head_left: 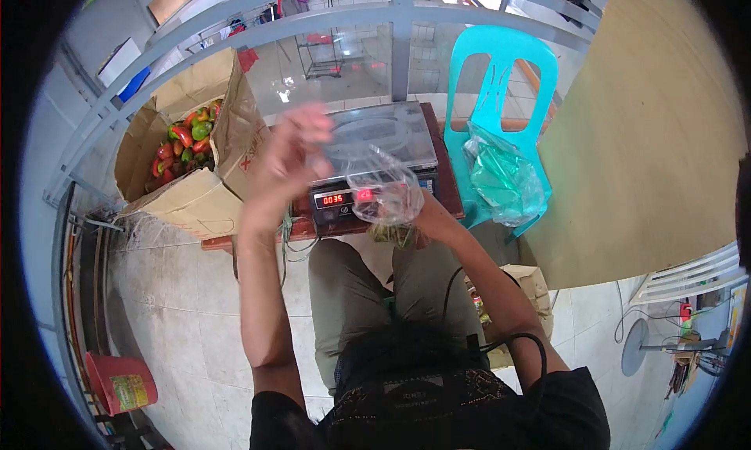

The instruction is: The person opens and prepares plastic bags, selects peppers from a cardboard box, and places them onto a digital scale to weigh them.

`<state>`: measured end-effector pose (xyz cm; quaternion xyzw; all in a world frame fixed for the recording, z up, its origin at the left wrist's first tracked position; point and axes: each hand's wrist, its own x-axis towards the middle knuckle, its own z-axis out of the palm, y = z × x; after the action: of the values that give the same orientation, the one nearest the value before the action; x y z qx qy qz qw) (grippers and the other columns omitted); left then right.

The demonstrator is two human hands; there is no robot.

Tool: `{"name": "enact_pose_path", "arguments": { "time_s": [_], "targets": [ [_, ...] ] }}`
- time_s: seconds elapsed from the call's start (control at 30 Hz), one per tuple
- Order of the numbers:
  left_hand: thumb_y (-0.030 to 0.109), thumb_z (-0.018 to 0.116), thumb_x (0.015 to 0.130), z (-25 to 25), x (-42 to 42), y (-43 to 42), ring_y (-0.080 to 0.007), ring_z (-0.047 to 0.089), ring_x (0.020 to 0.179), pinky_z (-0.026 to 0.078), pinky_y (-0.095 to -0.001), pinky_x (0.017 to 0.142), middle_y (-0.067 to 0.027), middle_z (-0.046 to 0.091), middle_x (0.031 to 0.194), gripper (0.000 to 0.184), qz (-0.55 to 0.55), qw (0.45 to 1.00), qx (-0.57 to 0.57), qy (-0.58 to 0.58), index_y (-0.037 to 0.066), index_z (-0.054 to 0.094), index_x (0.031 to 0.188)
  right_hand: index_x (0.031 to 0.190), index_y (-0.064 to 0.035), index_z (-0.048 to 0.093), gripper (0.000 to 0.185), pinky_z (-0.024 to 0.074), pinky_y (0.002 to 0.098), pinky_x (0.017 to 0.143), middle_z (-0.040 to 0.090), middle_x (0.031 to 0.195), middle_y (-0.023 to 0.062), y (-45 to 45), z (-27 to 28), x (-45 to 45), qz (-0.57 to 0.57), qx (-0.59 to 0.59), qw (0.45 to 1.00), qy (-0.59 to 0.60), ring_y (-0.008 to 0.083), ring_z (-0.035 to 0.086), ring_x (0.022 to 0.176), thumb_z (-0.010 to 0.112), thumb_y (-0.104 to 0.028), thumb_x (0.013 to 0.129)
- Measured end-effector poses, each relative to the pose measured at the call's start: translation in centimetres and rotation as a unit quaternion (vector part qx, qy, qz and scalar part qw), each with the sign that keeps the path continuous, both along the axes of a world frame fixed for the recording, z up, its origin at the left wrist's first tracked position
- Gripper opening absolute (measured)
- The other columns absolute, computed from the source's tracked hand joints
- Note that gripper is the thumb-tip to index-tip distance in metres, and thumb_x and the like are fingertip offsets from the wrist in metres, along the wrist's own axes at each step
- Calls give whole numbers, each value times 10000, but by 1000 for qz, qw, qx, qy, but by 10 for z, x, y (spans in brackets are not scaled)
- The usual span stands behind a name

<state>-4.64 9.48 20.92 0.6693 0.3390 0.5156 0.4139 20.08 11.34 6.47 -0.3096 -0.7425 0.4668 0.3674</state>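
Note:
My left hand (293, 153) is raised beside the left edge of a digital scale (379, 141). Motion blurs it, but thumb and fingers look apart with nothing between them. My right hand (422, 219) grips a clear plastic bag (387, 192) in front of the scale, its fingers partly hidden by the film. Greenish produce (393, 234) shows low in the bag; its kind is hard to make out. The scale's red display (333, 200) reads 0.035, and the bag covers part of its front panel.
A cardboard box (188, 204) of red and green peppers (185, 141) stands at the left. On the right, a turquoise chair (501, 82) bears green and clear plastic bags (504, 176). Another box (532, 286) sits by my right leg, near a wooden panel (641, 153). A red bin (121, 383) stands lower left.

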Motion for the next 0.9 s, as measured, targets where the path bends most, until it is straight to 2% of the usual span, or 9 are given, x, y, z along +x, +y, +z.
{"name": "enact_pose_path", "arguments": {
  "time_s": [0.1, 0.17, 0.27, 0.37, 0.5, 0.57, 0.67, 0.77, 0.9],
  "targets": [
    [313, 823, 743, -88, 14, -8, -223, 444, 1293, 343, -356, 1079, -97, 439, 1439, 798, -118, 971, -129, 165, 55, 438, 1393, 1034, 28, 647, 231, 485, 351, 748, 664, 846, 187, 1, 22, -5, 22, -26, 998, 46, 250, 648, 794, 572, -84, 846],
    [200, 776, 807, -108, 42, -17, -172, 477, 1200, 372, -353, 1034, -74, 510, 1332, 663, -136, 965, -46, 219, 2, 450, 1348, 1043, 30, 645, 244, 483, 341, 741, 665, 846, 182, 8, 27, -9, 25, 5, 999, 46, 223, 641, 789, 576, -84, 838],
    [211, 744, 842, -153, 68, 9, -144, 512, 1138, 395, -329, 992, -65, 574, 1244, 570, -170, 957, -201, 122, -7, 497, 1307, 1026, 29, 645, 247, 485, 374, 742, 664, 866, 194, -5, 82, -14, -56, 23, 997, -48, 291, 646, 800, 592, -117, 834],
    [203, 656, 918, -139, 84, 15, -135, 533, 1092, 408, -311, 960, -58, 605, 1183, 431, -183, 964, -194, 16, -14, 528, 1268, 1109, 37, 612, 318, 483, 344, 814, 636, 998, 140, 15, 88, -12, -53, 67, 980, -180, 190, 604, 886, 553, -139, 850],
    [173, 573, 978, -125, 95, 5, -151, 588, 968, 458, -310, 875, -61, 647, 1023, 276, -183, 962, -195, -53, -35, 582, 1160, 1126, 51, 600, 318, 488, 352, 815, 645, 1008, 139, 8, 107, -20, -83, 44, 992, -90, 194, 605, 884, 562, -147, 879],
    [188, 573, 979, -142, 95, 5, -153, 591, 972, 454, -311, 885, -54, 650, 1014, 272, -196, 963, -182, -37, -33, 585, 1137, 1139, 50, 592, 317, 493, 337, 804, 658, 986, 123, 20, 96, -25, -32, 113, 993, -28, 184, 606, 867, 562, -164, 908],
    [192, 582, 972, -135, 96, -4, -157, 593, 967, 448, -317, 898, -43, 650, 985, 256, -144, 973, -176, 29, -33, 587, 1092, 1141, 27, 597, 306, 493, 312, 790, 681, 952, 83, 17, 105, -40, -2, -2, 999, -33, 149, 601, 857, 582, -198, 934],
    [205, 571, 967, -141, 100, -8, -175, 597, 921, 448, -329, 874, -51, 646, 935, 246, -31, 993, -96, 54, -22, 591, 1059, 884, 10, 624, 220, 466, 303, 789, 644, 778, 96, 8, 108, -53, 15, -86, 992, 86, 139, 614, 824, 641, -209, 880],
    [251, 517, 969, -155, 85, 7, -214, 599, 868, 449, -343, 830, -97, 638, 901, 263, -36, 979, -124, 157, 9, 610, 1016, 853, -5, 619, 214, 452, 277, 695, 625, 753, 22, 19, 122, -35, -53, 90, 990, 98, 88, 560, 716, 676, -209, 881]
  ]
}}
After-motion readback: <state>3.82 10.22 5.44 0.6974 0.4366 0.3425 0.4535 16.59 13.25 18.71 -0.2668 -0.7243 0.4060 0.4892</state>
